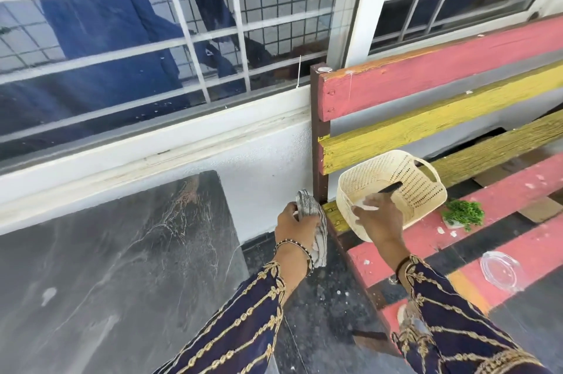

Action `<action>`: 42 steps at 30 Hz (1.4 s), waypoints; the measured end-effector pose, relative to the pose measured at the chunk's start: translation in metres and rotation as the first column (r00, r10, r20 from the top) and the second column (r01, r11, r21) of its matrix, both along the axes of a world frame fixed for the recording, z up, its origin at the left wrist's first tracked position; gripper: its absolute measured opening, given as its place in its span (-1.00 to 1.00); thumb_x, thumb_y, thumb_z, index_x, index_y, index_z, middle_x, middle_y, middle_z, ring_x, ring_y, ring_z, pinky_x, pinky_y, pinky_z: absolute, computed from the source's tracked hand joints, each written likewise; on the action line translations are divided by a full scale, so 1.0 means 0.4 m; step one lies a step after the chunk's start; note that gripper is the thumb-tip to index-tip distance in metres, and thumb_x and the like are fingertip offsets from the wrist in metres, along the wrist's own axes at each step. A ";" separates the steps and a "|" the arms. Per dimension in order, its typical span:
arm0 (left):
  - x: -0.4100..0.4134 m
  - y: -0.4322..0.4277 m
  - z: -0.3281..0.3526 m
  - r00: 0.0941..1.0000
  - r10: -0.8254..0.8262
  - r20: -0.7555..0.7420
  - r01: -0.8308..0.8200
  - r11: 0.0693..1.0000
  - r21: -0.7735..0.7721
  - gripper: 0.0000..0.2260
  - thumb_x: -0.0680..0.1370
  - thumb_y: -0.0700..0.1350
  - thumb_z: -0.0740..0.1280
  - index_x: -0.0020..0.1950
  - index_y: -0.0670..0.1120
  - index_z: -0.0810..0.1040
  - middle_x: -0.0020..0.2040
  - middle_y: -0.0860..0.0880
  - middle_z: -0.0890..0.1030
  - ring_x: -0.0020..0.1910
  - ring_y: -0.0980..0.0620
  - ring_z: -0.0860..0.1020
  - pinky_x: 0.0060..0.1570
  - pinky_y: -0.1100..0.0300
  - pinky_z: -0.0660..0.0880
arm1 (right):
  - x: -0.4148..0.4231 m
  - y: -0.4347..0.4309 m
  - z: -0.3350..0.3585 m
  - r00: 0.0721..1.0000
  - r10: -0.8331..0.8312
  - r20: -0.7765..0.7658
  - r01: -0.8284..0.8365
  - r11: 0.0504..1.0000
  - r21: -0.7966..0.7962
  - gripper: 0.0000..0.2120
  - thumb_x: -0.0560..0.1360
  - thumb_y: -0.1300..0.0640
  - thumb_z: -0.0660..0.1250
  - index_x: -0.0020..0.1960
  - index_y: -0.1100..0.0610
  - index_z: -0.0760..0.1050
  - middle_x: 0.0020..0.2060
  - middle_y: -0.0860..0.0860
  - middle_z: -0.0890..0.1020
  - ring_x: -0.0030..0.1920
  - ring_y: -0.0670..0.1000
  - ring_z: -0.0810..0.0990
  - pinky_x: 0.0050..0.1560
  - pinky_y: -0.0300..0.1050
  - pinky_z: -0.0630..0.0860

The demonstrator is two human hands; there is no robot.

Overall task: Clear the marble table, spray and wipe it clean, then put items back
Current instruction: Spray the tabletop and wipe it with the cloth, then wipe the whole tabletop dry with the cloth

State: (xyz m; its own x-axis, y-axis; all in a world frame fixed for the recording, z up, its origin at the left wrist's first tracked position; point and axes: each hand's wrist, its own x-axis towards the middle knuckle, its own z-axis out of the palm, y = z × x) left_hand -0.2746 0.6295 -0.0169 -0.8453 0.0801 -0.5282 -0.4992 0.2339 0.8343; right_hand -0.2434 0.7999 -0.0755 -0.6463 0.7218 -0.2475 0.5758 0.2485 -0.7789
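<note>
The dark grey marble table point(115, 258) fills the lower left, its top wet and streaked, with nothing standing on it. My left hand point(294, 225) grips a crumpled grey-and-white cloth point(313, 221) in the gap between the table and the bench. My right hand point(377, 221) holds the near rim of a cream perforated plastic basket point(405, 181) that sits on the bench seat, fingers curled over the edge. Something small and white lies under my fingers inside the basket.
A red, yellow and black slatted wooden bench point(457, 75) stands to the right. On its seat lie a small green plant sprig point(464, 212) and a clear plastic lid point(499, 271). A white window grille point(195, 47) and wall ledge run behind the table.
</note>
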 end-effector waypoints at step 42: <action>0.874 -2.246 0.082 0.655 0.752 -0.078 -0.753 0.640 -0.151 -0.85 0.51 -0.14 0.34 -0.25 0.01 0.57 -0.18 -0.07 0.64 -0.16 -0.06 0.64 -0.19 -0.02 0.64 | 0.581 -2.231 0.132 -0.131 0.965 0.228 -0.991 -0.129 -0.025 -0.28 0.38 -0.36 0.42 0.39 0.04 0.50 0.46 -0.06 0.42 0.53 0.06 0.34 0.50 0.03 0.28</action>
State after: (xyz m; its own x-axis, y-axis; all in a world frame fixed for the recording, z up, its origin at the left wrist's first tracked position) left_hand 0.0751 -0.2691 0.0161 -0.5798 -0.6676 -0.4671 -0.5564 -0.0944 0.8255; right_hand -0.0111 -0.0925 -0.0227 -0.6324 -0.6595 -0.4064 -0.3261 0.7025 -0.6326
